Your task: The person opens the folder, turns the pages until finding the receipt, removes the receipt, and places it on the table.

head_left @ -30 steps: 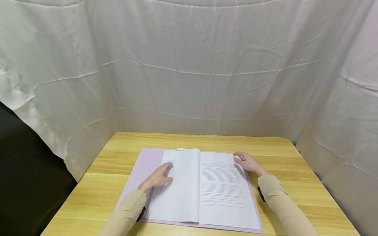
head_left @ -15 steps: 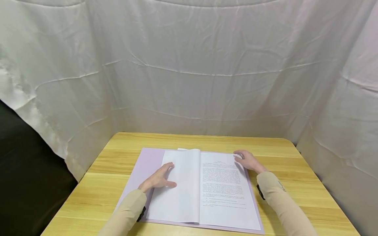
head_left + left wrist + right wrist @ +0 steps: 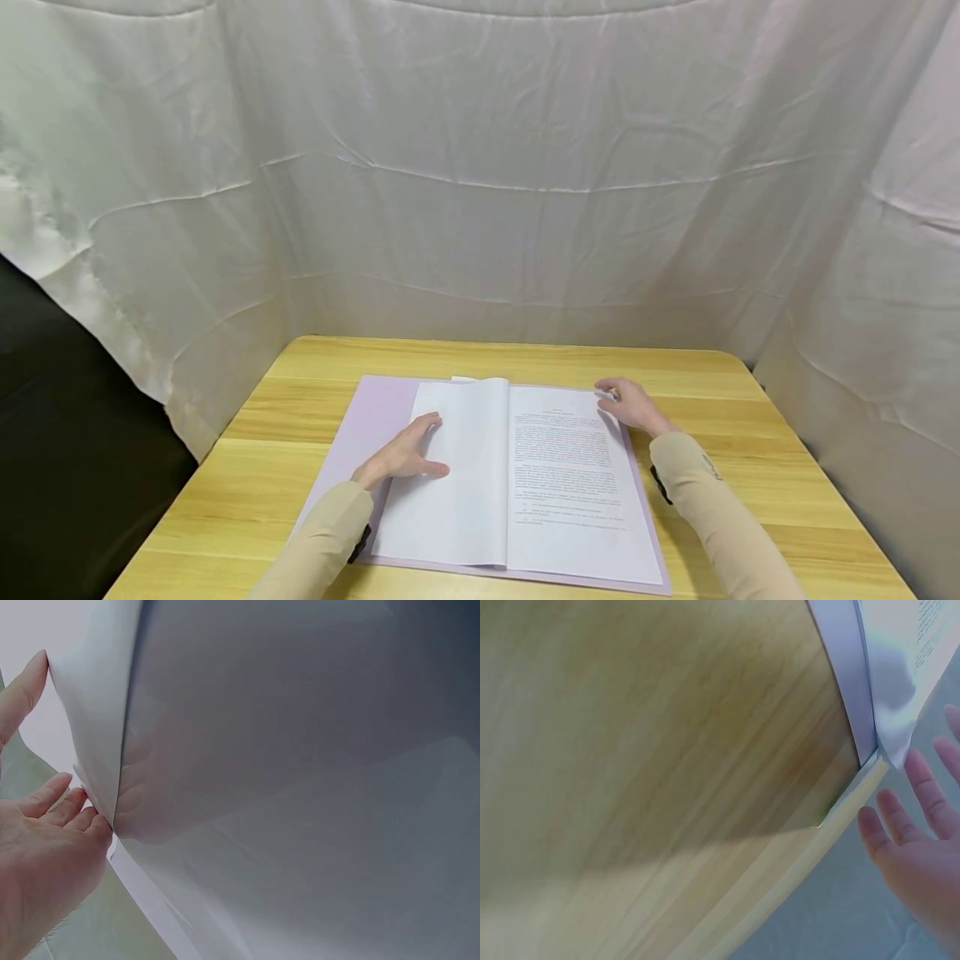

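Observation:
A lavender folder (image 3: pixel 377 408) lies spread on the table, holding white sheets. The turned-over left sheet (image 3: pixel 468 500) is blank; the right page (image 3: pixel 562 550) carries printed text. My left hand (image 3: pixel 405 454) rests on the blank sheet with thumb and fingers spread; in the left wrist view its fingertips lie along the sheet's edge. At the top right corner of the printed page is my right hand (image 3: pixel 630 406), its fingers slightly bent. The right wrist view shows a fingertip right at the page's corner (image 3: pixel 896 742), which stands a little off the folder, the other fingers apart.
The wooden table (image 3: pixel 750 467) extends on both sides of the folder and behind it. Pale grey curtains (image 3: pixel 540 233) hang around the back and sides. A dark area (image 3: pixel 67 433) shows at the left.
The right hand has shifted slightly outward at the page corner. The left thumb has spread a little to the right on the sheet, and the pages lie as before.

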Tool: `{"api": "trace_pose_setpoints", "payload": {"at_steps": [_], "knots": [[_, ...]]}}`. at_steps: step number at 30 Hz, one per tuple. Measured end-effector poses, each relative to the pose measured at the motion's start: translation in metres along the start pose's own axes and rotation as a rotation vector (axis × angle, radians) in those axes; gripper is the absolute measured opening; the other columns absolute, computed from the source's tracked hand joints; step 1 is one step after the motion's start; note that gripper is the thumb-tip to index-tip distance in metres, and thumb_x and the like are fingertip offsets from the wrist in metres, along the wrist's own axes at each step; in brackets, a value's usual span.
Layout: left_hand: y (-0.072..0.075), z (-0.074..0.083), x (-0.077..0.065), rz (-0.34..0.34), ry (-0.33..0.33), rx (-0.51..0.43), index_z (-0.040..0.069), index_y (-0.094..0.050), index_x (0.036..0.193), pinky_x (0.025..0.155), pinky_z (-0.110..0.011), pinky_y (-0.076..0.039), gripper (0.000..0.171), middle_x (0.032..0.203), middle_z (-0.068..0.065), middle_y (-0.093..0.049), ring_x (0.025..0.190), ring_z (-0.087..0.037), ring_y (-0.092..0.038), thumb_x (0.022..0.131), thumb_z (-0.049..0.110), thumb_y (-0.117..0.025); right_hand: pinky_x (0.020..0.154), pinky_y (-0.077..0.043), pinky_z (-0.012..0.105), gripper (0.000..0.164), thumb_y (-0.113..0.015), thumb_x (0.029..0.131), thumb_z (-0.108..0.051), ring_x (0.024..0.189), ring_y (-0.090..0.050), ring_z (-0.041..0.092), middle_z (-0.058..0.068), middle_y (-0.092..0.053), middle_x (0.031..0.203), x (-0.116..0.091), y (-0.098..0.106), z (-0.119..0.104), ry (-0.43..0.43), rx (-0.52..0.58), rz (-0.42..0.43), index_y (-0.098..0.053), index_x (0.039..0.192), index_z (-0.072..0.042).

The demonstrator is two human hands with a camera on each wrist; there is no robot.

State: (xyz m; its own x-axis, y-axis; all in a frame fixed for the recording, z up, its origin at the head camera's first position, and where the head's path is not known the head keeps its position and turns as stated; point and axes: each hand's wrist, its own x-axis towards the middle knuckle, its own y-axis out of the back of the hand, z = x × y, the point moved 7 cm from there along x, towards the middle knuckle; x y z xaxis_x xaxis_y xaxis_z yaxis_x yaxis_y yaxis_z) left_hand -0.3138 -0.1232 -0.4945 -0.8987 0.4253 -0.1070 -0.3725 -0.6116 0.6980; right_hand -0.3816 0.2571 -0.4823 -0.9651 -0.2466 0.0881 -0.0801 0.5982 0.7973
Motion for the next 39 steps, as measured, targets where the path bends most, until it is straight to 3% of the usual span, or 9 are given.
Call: {"api": "trace_pose_setpoints", "payload": {"at_steps": [13, 17, 21, 30, 39], "knots": [[0.0, 0.004, 0.0, 0.023, 0.004, 0.001, -0.01, -0.035, 0.149, 0.124, -0.062, -0.022, 0.09, 0.159, -0.031, -0.032, 0.149, -0.049, -0.028, 0.08, 0.017, -0.085, 0.099, -0.05, 0.058, 0.045, -0.071, 0.084, -0.001, 0.115, -0.058, 0.047, 0.032, -0.061, 0.124, 0.004, 0.005, 0.005, -0.087, 0.009, 0.085, -0.061, 0.127, 0.007], [-0.001, 0.003, 0.001, 0.025, 0.021, -0.001, -0.01, -0.035, 0.149, 0.124, -0.061, -0.023, 0.091, 0.159, -0.03, -0.032, 0.149, -0.048, -0.029, 0.079, 0.018, -0.085, 0.08, -0.051, 0.042, 0.044, -0.071, 0.085, -0.001, 0.095, -0.058, 0.036, 0.026, -0.063, 0.107, 0.005, 0.007, 0.011, -0.147, 0.012, 0.116, -0.061, 0.127, 0.005], [-0.001, 0.001, 0.001, 0.027, 0.024, 0.006, -0.009, -0.035, 0.15, 0.124, -0.062, -0.024, 0.091, 0.159, -0.03, -0.033, 0.149, -0.048, -0.029, 0.079, 0.018, -0.085, 0.066, -0.039, 0.03, 0.039, -0.07, 0.086, -0.001, 0.078, -0.051, 0.025, 0.013, -0.056, 0.086, 0.005, 0.011, 0.012, -0.177, 0.007, 0.132, -0.064, 0.124, 0.003], [0.001, 0.003, 0.0, 0.016, -0.001, 0.02, -0.011, -0.035, 0.149, 0.123, -0.063, -0.023, 0.09, 0.158, -0.031, -0.032, 0.148, -0.05, -0.029, 0.08, 0.018, -0.085, 0.06, -0.034, 0.027, 0.03, -0.067, 0.09, -0.004, 0.067, -0.047, 0.019, 0.008, -0.054, 0.073, 0.004, 0.014, 0.009, -0.11, -0.042, 0.165, -0.067, 0.119, 0.002], [0.0, 0.002, 0.001, 0.023, 0.008, 0.023, -0.01, -0.036, 0.149, 0.124, -0.062, -0.023, 0.089, 0.159, -0.03, -0.033, 0.148, -0.049, -0.029, 0.08, 0.019, -0.085, 0.059, -0.038, 0.027, 0.024, -0.063, 0.094, -0.003, 0.068, -0.052, 0.02, 0.01, -0.061, 0.076, 0.003, 0.015, 0.006, -0.078, -0.072, 0.165, -0.066, 0.117, -0.002]]}}
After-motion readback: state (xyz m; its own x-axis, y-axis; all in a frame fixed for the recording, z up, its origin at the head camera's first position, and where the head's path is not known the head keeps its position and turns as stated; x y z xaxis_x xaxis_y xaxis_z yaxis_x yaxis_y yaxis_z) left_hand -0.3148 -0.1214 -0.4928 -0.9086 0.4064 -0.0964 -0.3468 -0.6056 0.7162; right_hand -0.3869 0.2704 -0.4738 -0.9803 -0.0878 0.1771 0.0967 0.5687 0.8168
